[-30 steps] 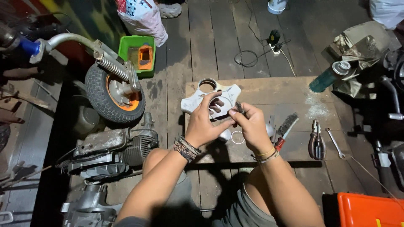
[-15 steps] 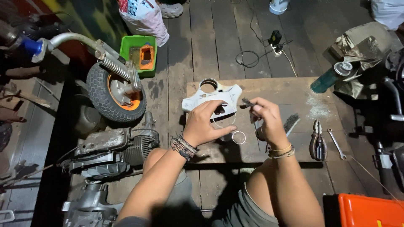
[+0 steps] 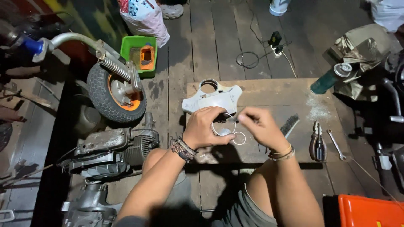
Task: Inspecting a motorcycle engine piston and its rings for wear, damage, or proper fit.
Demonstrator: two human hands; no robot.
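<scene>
Beside both hands (image 3: 229, 126), pliers (image 3: 317, 142), wrench (image 3: 336, 145).

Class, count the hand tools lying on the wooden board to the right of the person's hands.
3: a wire brush nearest the right hand, pliers further right, and a spanner by the board's edge. Others may be hidden beneath the hands.

Pretty dim workshop, with dark, worn wooden floorboards (image 3: 210, 38) running up the frame. A low plywood board (image 3: 290, 92) sits in the middle as a work surface, lit brighter than everything around it. Left side has a small wheel with an orange hub (image 3: 115, 94) on a sprung fork, and a grimy engine block (image 3: 111, 151) below it. A green plastic tub (image 3: 139, 46) sits at upper left, a black cable (image 3: 252, 59) at top centre, and an orange box (image 3: 370, 210) at lower right.
</scene>
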